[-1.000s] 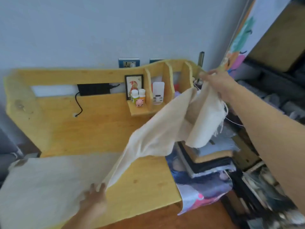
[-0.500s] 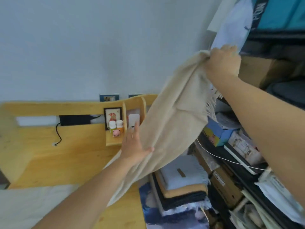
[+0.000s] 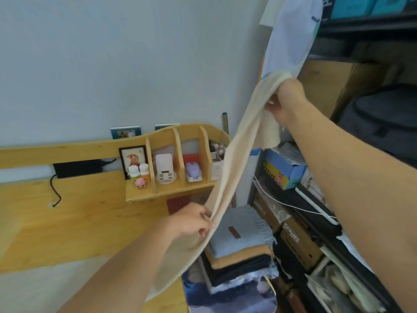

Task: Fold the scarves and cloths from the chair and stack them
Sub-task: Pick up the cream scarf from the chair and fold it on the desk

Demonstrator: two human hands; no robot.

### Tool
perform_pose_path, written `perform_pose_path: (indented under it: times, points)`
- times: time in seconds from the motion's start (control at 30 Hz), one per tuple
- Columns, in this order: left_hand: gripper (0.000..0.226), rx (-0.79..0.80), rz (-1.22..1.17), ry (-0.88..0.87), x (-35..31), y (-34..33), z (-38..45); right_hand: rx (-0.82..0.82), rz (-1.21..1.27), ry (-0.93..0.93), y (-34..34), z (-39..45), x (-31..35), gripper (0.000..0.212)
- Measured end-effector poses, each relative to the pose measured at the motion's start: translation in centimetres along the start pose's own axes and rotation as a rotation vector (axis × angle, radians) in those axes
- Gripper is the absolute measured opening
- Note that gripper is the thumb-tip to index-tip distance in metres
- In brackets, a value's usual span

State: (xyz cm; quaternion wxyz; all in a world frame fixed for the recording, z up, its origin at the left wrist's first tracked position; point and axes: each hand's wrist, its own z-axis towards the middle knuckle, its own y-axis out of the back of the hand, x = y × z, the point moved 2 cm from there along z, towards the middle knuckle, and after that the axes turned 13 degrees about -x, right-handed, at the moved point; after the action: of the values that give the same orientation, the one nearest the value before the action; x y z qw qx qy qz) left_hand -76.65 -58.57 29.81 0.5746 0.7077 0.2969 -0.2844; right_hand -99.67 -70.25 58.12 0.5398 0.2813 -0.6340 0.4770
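Overhead, right hand (image 3: 287, 99) grips cream scarf (image 3: 234, 159) top edge; left hand (image 3: 191, 221) fingers pinch lower edge above desk (image 3: 79, 222).

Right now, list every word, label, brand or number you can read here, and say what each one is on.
"TUS": black letters, partly cut off, on the yellow side of the blue box on the shelf.
White label on the brown carton: print too small to read.
Brown tag on the grey folded cloth: no legible text.
Dark marking on the hanging white shirt: blurred.
Teal boxes at top right: print blurred.
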Motion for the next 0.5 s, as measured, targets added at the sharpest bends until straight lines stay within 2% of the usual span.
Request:
perform_pose_path:
  times: [0.03,0.07,0.13,0.2,0.23,0.27,0.33,0.37,0.43,0.5]
  points:
    - [0.018,-0.030,0.046,-0.019,0.4,-1.1,-0.3,0.037,0.002,-0.034,-0.3,0.6,-0.9,0.027]
    - [0.014,-0.106,0.061,-0.020,0.7,-1.6,-0.3,0.063,-0.035,-0.048,-0.6,1.8,-2.1,0.032]
    - [0.020,-0.333,0.036,0.006,0.5,-0.7,0.0,0.056,-0.089,-0.087,-0.8,3.6,-3.6,0.048]
    - [0.009,-0.459,-0.103,0.023,-0.2,0.9,0.4,0.061,-0.023,-0.114,-1.3,4.7,-3.5,0.047]
    - [0.023,-0.426,-0.225,0.008,-0.9,1.1,0.5,0.068,0.047,-0.106,-1.7,3.8,-2.6,0.034]
    - [0.048,-0.350,-0.301,-0.034,-2.2,0.7,0.0,0.080,0.126,-0.119,-2.1,4.1,-2.0,0.022]
    - [0.091,-0.215,-0.184,-0.162,-4.8,-2.2,-0.8,0.096,0.248,-0.139,-2.3,4.1,-0.7,0.020]
    - [0.102,-0.199,-0.080,-0.223,-5.3,-4.3,-0.7,0.098,0.278,-0.138,-2.1,4.0,-0.3,0.028]
    - [0.099,-0.268,0.063,-0.274,-5.3,-7.6,-0.1,0.053,0.287,-0.100,-0.6,4.3,-0.6,0.040]
    - [0.082,-0.239,0.090,-0.241,-3.4,-9.7,0.4,-0.093,0.185,-0.083,3.0,4.4,-2.3,0.019]
